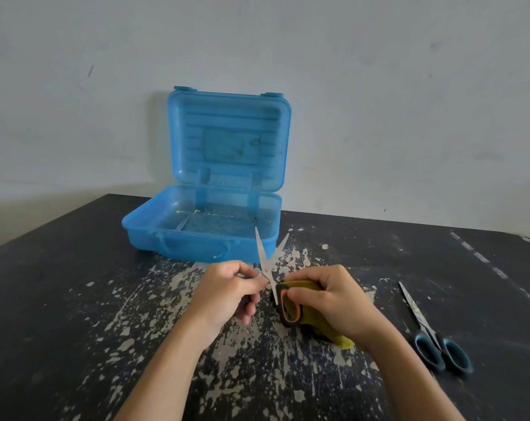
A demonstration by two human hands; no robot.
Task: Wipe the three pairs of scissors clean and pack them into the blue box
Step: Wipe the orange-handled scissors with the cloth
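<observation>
Both left hand (227,293) and right hand (333,302) grip scissors (265,262); blue-handled pair (422,323) right, box (196,242) behind.

Dark table (60,284), paint flaked away in pale patches. The open blue box (181,241) sits at the back by the wall (379,117); blue-handled scissors (424,326) lie flat well off to the right.

- Blue box (181,241): translucent plastic, smooth, faintly glossy, smeared with pale residue inside.
- Open scissors (262,253): dull grey metal blades, matt; black-and-orange plastic handle.
- Cloth (342,341): yellow-green fabric, fuzzy nap.
- Closed scissors (421,323): brighter metal blades, smooth black-and-blue plastic handles.
- Table (75,299): matt black paint, flaked to pale rough patches.
- Wall (409,86): matt pale plaster.
</observation>
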